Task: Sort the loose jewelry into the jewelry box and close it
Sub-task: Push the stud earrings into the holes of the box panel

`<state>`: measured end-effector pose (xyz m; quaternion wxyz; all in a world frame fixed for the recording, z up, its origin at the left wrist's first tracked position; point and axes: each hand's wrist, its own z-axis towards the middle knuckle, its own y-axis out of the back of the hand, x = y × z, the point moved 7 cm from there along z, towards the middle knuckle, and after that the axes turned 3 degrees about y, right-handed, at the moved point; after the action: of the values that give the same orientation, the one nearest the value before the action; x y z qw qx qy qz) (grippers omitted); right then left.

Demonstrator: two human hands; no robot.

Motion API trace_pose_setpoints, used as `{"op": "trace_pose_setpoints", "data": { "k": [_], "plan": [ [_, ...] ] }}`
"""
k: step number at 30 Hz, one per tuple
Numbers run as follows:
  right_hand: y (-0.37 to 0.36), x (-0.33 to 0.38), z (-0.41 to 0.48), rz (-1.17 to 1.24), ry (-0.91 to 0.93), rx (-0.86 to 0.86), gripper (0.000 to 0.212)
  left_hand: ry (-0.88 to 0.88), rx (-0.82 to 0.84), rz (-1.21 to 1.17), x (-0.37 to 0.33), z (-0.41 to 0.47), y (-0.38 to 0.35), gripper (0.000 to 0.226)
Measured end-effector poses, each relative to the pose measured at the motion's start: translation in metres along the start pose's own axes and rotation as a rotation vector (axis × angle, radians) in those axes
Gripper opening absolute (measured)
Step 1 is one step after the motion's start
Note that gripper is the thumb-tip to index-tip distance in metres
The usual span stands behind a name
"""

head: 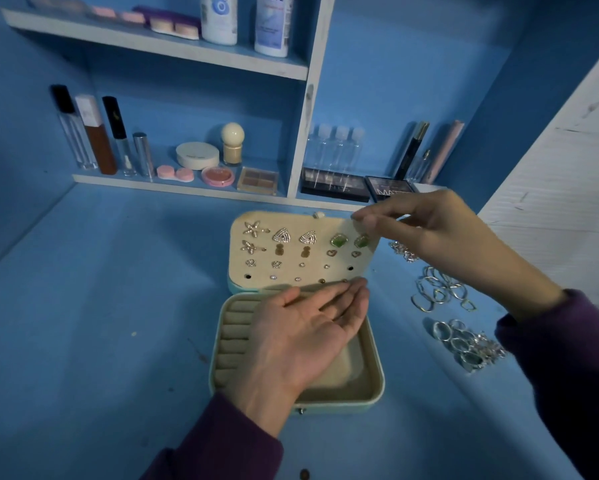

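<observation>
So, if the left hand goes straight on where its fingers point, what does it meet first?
Most likely the lower edge of the earring panel; the left hand has its fingertips right by it. Depth is unclear, so they might already touch.

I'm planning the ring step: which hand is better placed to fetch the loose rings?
Right, probably. The rings lie right of the jewelry box, near the right hand, though it pinches the corner of the earring panel; the left hand lies palm-up across the box.
</observation>
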<state>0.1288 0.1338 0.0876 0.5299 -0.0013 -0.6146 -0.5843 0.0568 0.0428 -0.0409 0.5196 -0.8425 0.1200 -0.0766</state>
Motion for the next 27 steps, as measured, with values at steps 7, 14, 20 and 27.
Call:
{"op": "trace_pose_setpoints", "data": {
  "k": [7, 14, 20, 27],
  "plan": [
    [0.007, -0.006, -0.001, 0.185, -0.039, -0.009, 0.035, -0.009, 0.043, -0.007, 0.008, -0.004, 0.004, 0.063],
    [-0.01, -0.071, 0.011, 0.078, -0.235, 0.057, 0.017, -0.033, 0.04, 0.041, 0.005, -0.006, 0.007, 0.062],
    [-0.02, -0.061, 0.015, 0.498, -0.232, 0.063, 0.045, -0.04, 0.025, 0.058, -0.002, 0.0, 0.007, 0.063],
    [-0.016, -0.054, 0.012, 0.44, -0.173, 0.009, 0.017, -0.039, 0.018, 0.046, -0.004, 0.003, 0.008, 0.065]
  ]
}}
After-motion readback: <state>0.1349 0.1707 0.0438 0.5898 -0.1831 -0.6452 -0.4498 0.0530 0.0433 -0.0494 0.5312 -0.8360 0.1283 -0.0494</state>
